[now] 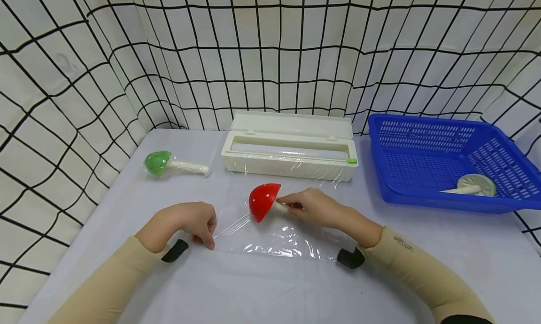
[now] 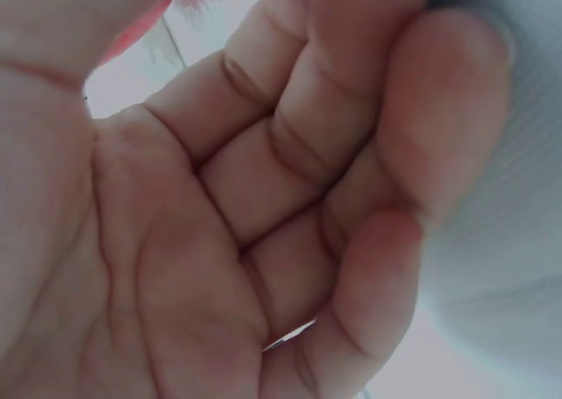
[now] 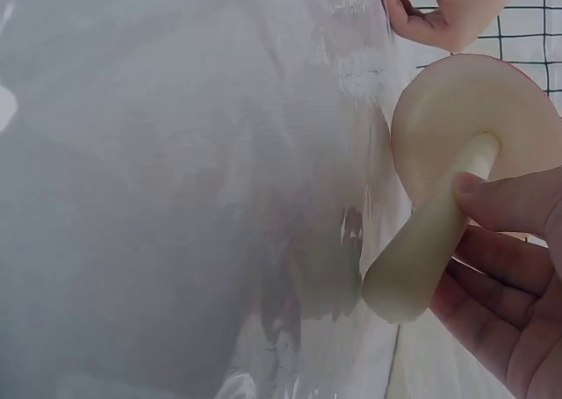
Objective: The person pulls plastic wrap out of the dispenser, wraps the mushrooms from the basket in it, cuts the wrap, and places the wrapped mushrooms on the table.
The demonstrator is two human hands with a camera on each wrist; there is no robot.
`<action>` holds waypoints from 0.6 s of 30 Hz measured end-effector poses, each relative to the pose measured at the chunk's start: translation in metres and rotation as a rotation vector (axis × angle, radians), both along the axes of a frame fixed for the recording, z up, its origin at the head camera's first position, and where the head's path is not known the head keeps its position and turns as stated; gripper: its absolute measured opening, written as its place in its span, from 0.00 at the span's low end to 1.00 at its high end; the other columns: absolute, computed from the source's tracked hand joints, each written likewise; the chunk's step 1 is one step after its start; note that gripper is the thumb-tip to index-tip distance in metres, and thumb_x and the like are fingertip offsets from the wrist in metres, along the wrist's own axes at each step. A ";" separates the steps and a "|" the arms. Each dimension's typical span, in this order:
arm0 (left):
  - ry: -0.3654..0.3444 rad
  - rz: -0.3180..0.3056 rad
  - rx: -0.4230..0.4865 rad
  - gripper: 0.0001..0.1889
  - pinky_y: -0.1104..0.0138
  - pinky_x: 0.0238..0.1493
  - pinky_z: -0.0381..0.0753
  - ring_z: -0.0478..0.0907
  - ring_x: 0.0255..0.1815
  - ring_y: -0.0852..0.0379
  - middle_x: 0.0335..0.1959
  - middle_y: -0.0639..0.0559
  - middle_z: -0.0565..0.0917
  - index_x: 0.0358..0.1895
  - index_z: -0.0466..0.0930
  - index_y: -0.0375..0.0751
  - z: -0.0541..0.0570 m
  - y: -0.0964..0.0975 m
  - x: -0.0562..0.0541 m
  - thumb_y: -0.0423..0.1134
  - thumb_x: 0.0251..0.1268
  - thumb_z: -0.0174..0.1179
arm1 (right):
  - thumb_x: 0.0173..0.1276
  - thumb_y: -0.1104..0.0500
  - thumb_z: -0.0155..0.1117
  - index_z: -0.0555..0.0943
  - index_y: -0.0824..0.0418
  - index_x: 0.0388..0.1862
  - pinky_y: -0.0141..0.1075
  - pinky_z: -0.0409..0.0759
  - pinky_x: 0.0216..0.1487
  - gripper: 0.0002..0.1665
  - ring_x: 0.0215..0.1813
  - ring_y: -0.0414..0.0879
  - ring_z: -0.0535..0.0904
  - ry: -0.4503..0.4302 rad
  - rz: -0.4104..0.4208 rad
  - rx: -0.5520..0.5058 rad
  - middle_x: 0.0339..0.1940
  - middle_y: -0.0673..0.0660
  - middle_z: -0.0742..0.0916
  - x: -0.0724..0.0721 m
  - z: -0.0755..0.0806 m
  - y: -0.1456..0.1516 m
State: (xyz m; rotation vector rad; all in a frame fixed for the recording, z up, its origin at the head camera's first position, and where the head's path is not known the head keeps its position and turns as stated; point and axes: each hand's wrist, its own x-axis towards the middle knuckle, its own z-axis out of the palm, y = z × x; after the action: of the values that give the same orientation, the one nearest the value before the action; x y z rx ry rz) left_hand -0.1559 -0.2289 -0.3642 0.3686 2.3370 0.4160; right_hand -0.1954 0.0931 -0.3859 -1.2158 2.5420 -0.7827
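Observation:
My right hand (image 1: 313,206) pinches a toy mushroom by its pale stem (image 3: 421,241). The mushroom's red, white-dotted cap (image 1: 264,201) points left, just over a sheet of clear cling film (image 1: 274,243). In the right wrist view the cap's pale underside (image 3: 448,109) shows. At the film's near left corner, my left hand (image 1: 190,223) pinches the edge between thumb and fingers. Its curled fingers (image 2: 334,109) fill the left wrist view, where the film cannot be made out. The film runs back to a white dispenser box (image 1: 289,168), its lid raised and a roll inside.
To the left lies a green-capped toy mushroom (image 1: 158,163) wrapped in clear film. A blue plastic basket (image 1: 390,192) stands at the back right, holding another mushroom (image 1: 486,185) with a pale underside. Black wire mesh (image 1: 279,47) encloses the white-covered table (image 1: 262,296).

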 end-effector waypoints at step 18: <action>-0.007 0.006 0.039 0.16 0.69 0.26 0.62 0.66 0.19 0.62 0.14 0.57 0.75 0.17 0.77 0.45 0.003 -0.002 0.001 0.36 0.50 0.78 | 0.66 0.65 0.74 0.86 0.61 0.59 0.29 0.79 0.35 0.21 0.33 0.38 0.77 -0.001 0.014 0.002 0.41 0.50 0.90 -0.007 -0.004 -0.002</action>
State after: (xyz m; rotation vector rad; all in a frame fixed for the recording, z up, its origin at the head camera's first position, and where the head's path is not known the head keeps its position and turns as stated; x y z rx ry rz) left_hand -0.1548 -0.2312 -0.3615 0.3781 2.3269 0.4661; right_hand -0.2025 0.0910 -0.3895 -1.2309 2.5298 -0.7780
